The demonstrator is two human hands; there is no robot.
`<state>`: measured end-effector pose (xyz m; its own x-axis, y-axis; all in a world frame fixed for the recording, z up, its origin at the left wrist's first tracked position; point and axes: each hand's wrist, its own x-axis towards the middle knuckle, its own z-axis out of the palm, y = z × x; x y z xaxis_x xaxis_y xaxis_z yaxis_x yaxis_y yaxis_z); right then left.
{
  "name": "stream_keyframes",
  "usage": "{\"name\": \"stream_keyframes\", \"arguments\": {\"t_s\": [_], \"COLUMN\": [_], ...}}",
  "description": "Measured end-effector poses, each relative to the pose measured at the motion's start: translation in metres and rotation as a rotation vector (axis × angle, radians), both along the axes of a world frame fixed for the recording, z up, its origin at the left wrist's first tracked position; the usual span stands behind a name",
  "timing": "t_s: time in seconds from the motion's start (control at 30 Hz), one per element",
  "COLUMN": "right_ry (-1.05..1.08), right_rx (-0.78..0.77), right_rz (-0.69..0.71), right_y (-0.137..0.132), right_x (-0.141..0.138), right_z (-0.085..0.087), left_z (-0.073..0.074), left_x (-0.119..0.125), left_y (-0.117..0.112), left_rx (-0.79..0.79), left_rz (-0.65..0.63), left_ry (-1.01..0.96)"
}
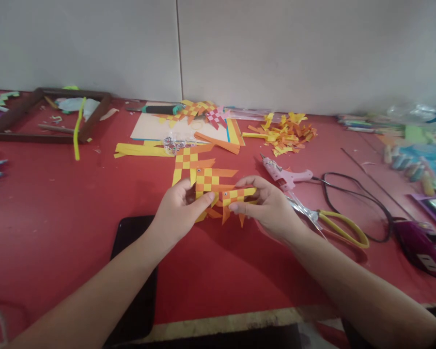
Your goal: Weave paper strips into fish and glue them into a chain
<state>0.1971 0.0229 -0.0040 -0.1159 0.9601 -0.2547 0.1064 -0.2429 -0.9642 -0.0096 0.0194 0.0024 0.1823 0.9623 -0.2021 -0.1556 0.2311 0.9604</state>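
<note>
At the far left a wooden frame [47, 116] lies on the red table [58, 203], with a green strip [77, 131] draped over its near rail. Closer to you, a black mat [134, 271] sits at the table edge, partly under your left forearm.

Your left hand [178, 211] is nearly closed. Its thumb presses on the left end of a small woven paper fish [236, 196], and its fingers are curled behind, so you cannot see how they grip. The fish is orange and yellow and is held just above the table between both hands. Two similar woven pieces [199, 172] lie flat just behind it.

Your right hand [269, 208] pinches the fish's right end, forefinger on top and thumb below, with the other fingers loosely bent.

Just right of that hand lie a pink glue gun [285, 172] and yellow-handled scissors [334, 225]. A heap of paper scraps [283, 131] sits near the wall behind them. Further right a black cable [349, 194] loops toward a purple device [417, 242].
</note>
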Motion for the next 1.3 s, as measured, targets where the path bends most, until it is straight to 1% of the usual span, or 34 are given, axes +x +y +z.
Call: {"name": "stream_keyframes", "arguments": {"t_s": [0.07,0.13,0.23,0.33,0.47,0.53,0.6,0.7,0.77,0.97,1.17,1.3], "right_ry": [-0.008,0.031,0.113,0.12,0.033,-0.001,-0.023,-0.088,-0.122,-0.098,-0.001,0.023], "right_rx": [0.0,0.001,0.057,0.204,0.462,0.515,0.509,0.446,0.404,0.315,0.231,0.193], "right_rz": [-0.046,-0.057,-0.062,-0.044,0.044,0.062,0.031,-0.057,-0.082,-0.071,-0.05,-0.055], "right_y": [-0.002,-0.004,-0.005,-0.005,-0.006,-0.008,-0.009,-0.012,-0.013,-0.012,-0.01,-0.008], "right_x": [-0.003,-0.005,-0.007,-0.007,-0.005,-0.005,-0.007,-0.01,-0.012,-0.012,-0.013,-0.013], "right_z": [0.0,-0.001,-0.005,-0.007,-0.006,-0.004,-0.003,-0.001,0.001,0.004,0.0,-0.003], "left_z": [0.001,0.001,-0.001,-0.004,-0.003,-0.001,0.001,0.003,0.003,0.004,0.004,0.003], "left_x": [0.0,0.0,0.0,0.0,0.0,0.001,0.001,0.001,0.0,0.001,0.001,0.0], "left_y": [0.0,0.0,0.001,0.002,0.001,0.0,-0.001,-0.002,-0.002,-0.004,-0.007,-0.007], "left_rx": [0.002,0.001,0.001,0.013,0.034,0.037,0.052,0.084,0.094,0.11,0.12,0.134], "left_rz": [0.008,0.025,0.059,0.085,0.1,0.091,0.065,0.029,0.021,0.007,-0.004,0.0], "left_ry": [0.003,0.007,-0.006,-0.039,-0.087,-0.105,-0.109,-0.097,-0.081,-0.037,0.018,0.044]}}
